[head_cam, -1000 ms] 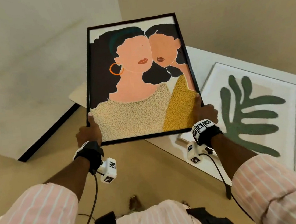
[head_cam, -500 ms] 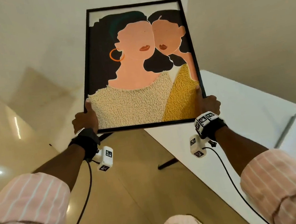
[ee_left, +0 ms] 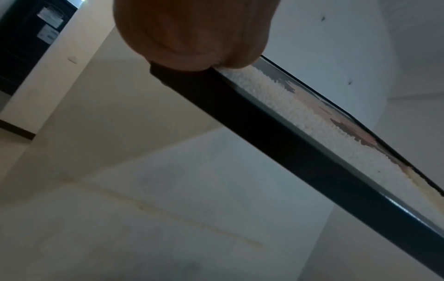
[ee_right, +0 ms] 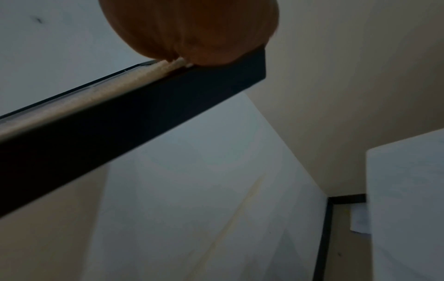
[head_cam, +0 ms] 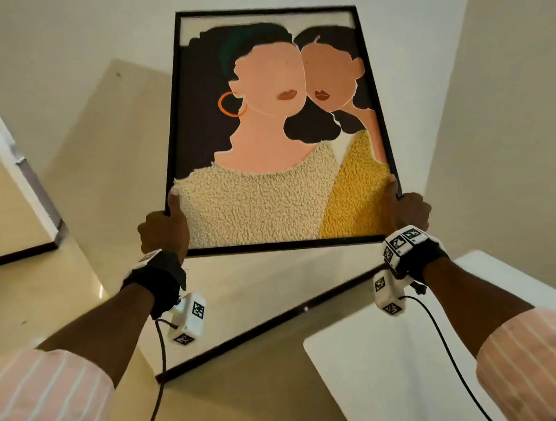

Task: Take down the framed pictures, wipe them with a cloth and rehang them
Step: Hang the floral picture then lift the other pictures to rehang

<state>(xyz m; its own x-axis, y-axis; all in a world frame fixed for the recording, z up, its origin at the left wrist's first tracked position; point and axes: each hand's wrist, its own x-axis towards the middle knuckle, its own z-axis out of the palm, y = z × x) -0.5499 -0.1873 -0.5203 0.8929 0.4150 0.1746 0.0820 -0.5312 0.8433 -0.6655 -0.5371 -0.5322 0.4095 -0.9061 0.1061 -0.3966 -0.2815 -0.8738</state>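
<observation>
Black-framed portrait picture (head_cam: 275, 135) had risen higher against white wall (head_cam: 79, 32), off surface (head_cam: 406, 368). Left hand (head_cam: 164, 231) and right hand (head_cam: 407, 212) gripped lower side edges. Rehanging likely under way.

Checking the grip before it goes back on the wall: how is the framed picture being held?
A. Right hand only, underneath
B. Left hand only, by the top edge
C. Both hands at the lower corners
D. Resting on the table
C: the left hand and right hand each grip a lower corner of the framed picture, raised against the wall.
</observation>
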